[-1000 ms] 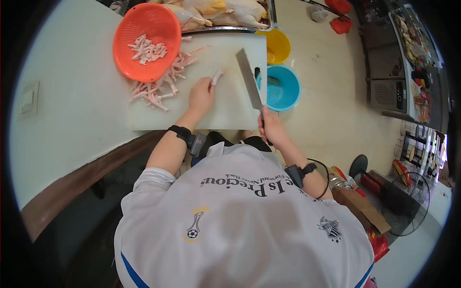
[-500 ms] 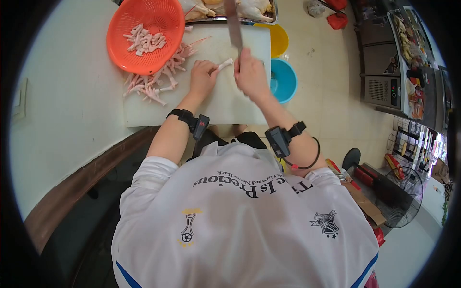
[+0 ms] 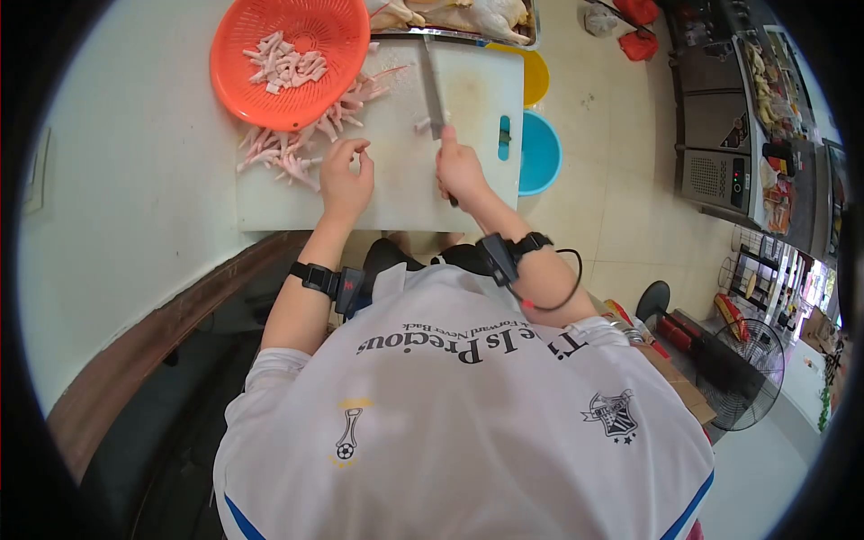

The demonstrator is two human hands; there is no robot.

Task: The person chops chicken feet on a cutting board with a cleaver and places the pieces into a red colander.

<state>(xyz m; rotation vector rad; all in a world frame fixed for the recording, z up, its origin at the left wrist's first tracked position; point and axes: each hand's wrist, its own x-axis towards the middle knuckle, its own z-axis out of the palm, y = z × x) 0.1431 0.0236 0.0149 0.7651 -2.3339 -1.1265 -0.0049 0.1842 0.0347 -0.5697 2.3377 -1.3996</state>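
Observation:
My right hand (image 3: 461,171) is wrapped round the handle of a knife (image 3: 434,85), whose blade points away from me over the white cutting board (image 3: 405,193). Small pale pieces (image 3: 423,124) lie on the board just left of the blade. My left hand (image 3: 347,178) is over the board's left part with thumb and fingers apart, holding nothing. Beyond it lies a pile of chicken feet (image 3: 279,155). An orange colander (image 3: 229,67) with cut pieces (image 3: 286,65) rests above the pile and partly hides it.
A metal tray (image 3: 537,31) with whole plucked poultry (image 3: 486,18) stands past the board's far edge. A yellow tub (image 3: 535,76) and a blue tub (image 3: 542,153) are at the board's right side. A fan (image 3: 742,373) stands further right.
My left hand has let go of the chicken foot and drawn back left. The knife in my right hand has come down from its raised position; small pieces now lie beside the blade.

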